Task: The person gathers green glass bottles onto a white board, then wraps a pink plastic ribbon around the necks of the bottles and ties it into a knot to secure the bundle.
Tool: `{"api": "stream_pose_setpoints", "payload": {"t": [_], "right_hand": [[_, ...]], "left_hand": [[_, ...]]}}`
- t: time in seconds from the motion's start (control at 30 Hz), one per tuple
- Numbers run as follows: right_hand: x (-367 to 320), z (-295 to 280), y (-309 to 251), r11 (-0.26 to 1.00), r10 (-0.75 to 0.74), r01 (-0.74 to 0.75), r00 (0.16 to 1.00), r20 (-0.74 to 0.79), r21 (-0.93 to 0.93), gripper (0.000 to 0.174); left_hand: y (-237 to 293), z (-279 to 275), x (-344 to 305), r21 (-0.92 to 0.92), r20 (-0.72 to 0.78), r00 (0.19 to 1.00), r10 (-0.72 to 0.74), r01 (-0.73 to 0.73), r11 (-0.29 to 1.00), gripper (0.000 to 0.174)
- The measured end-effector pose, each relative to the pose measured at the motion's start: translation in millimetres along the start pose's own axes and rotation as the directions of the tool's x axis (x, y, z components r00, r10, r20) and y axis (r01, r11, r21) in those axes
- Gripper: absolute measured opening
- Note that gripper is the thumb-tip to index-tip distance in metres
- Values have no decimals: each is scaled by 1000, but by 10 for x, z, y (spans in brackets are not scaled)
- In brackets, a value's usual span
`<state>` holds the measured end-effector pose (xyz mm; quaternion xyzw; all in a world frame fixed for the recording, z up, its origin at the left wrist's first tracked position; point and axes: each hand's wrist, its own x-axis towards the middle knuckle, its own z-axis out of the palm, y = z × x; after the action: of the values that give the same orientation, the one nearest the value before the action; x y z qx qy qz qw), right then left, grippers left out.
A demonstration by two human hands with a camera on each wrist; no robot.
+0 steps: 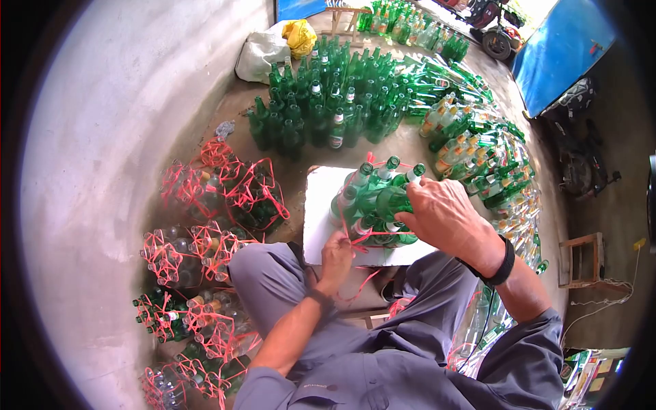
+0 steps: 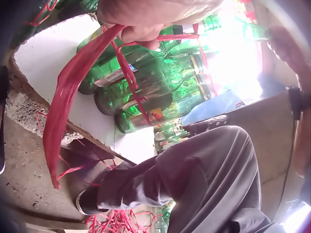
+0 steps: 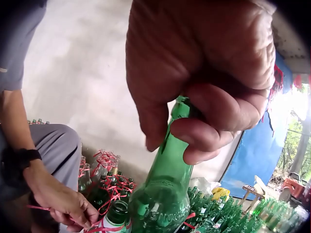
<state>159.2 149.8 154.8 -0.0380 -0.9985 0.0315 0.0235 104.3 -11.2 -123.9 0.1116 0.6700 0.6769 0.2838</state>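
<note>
Green bottles (image 1: 362, 198) stand in a cluster on a white board (image 1: 321, 205) before the person's knees, with red plastic strap (image 1: 389, 234) running round them. The left hand (image 1: 337, 260) pinches the strap at the cluster's near left side; in the left wrist view a flat length of strap (image 2: 63, 107) hangs from the left hand (image 2: 155, 19). At the cluster's right, the right hand (image 1: 444, 208) grips a green bottle by its neck. In the right wrist view, the fingers of the right hand (image 3: 199, 82) curl round the neck of that bottle (image 3: 165, 194).
Many loose green bottles (image 1: 328, 96) stand beyond the board. Bundles tied with red strap (image 1: 198, 253) line the left wall. More bottles (image 1: 478, 150) lie at the right, near a wooden stool (image 1: 582, 260). A white sack (image 1: 262, 56) and yellow bag (image 1: 299, 37) sit behind.
</note>
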Motion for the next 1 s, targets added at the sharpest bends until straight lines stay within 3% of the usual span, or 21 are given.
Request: {"api": "stream_pose_setpoints", "payload": {"t": [0.1,0.33,0.5,0.57,0.67,0.9,1.0], "right_hand": [[112,-44,31,997,-3,8,999,54,-83,28],[364,-122,-12,1000,-9,12,996,87,-27,21],[463,-84,-124,1000,-5,5,997,81,0,16],[527,-100,-128,997,74,-74,975,208,-5,17],[572,-115,-136,989,123,-137,967,224,50,18],[540,-14,-109,982,140,-158,976,165,104,21],[544,42,-58,982,127,-134,990,66,133,35]], "left_hand": [[48,-6,-8,49,4,1000,5,-5,999,17],[102,-25,-6,198,11,999,34,-36,980,16],[29,-33,12,136,9,999,42,-43,990,15],[5,-39,4,142,16,999,48,-50,989,14],[11,-31,3,177,19,995,98,-100,979,14],[121,-19,-17,193,45,986,162,-168,967,12],[38,-3,29,234,41,976,214,-217,948,11]]}}
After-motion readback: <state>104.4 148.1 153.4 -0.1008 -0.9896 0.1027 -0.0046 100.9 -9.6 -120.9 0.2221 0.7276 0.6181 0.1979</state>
